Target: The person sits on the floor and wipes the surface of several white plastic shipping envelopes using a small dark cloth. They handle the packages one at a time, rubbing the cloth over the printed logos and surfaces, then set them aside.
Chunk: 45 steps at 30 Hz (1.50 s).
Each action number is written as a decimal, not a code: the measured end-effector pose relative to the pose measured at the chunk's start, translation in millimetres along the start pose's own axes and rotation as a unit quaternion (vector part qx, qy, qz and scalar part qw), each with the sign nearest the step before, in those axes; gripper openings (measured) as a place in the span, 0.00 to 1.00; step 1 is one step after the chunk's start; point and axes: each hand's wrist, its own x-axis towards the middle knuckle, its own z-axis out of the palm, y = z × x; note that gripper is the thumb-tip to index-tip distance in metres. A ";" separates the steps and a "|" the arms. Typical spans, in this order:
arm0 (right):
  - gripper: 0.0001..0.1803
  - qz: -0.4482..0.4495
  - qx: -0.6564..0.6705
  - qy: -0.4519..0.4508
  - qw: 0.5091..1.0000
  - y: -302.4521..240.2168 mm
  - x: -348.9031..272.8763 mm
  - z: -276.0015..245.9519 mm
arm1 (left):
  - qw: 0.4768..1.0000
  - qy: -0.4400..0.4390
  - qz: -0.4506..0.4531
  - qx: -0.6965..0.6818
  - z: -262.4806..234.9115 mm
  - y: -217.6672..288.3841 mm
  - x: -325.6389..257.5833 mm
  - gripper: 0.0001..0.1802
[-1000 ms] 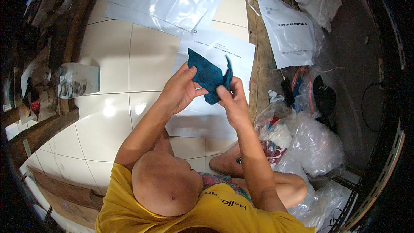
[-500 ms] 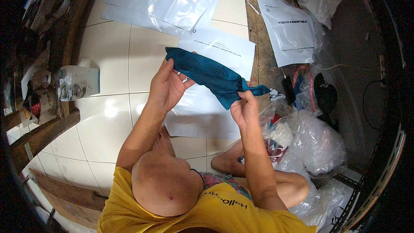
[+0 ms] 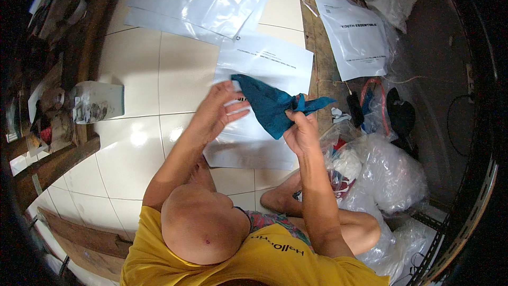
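Observation:
A dark teal piece of cloth (image 3: 270, 107), gathered near its right end with a narrow tail beyond, hangs in the air above a white printed plastic bag (image 3: 288, 71) on the floor. My right hand (image 3: 302, 131) pinches the cloth at the gathered spot, thumb on top. At the cloth's upper left corner is my left hand (image 3: 216, 110), slightly smeared by motion, its fingers spread apart; it does not appear to grip the corner. Whether the cloth is a garment or an accessory, I cannot tell.
White plastic bags (image 3: 196, 5) lie stacked on the tiles at the back. Another printed bag (image 3: 354, 37) rests on a wooden board at the right. Crumpled clear plastic (image 3: 391, 175) heaps beside my right knee. A wooden frame (image 3: 87, 74) with a cloudy container (image 3: 100, 100) stands at the left.
The cloth's left end has come away from my left hand's hold and drawn in to the right, folding into a pointed shape. My left hand has shifted right with its fingers apart.

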 end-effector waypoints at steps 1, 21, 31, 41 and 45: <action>0.19 -0.003 0.004 -0.019 1.000 -0.4 0.5 2.4 | 1.000 -0.010 -0.012 0.002 1.9 -4.9 -1.0 0.30; 0.28 0.040 -0.448 -0.143 0.882 2.3 -9.3 28.2 | 0.987 -0.046 -0.112 0.102 -4.9 -21.0 -2.1 0.14; 0.16 0.031 -0.463 -0.061 0.883 18.7 -7.9 14.8 | 0.967 -0.040 -0.025 0.249 -18.0 -39.9 -17.2 0.30; 0.31 0.042 -0.381 -0.064 0.921 21.5 -7.4 1.1 | 0.944 -0.063 0.008 0.323 -26.8 -32.0 -17.5 0.14; 0.31 0.089 -0.410 -0.130 0.899 12.6 -3.0 8.8 | 0.922 -0.131 -0.022 0.364 -38.3 -30.0 -16.7 0.12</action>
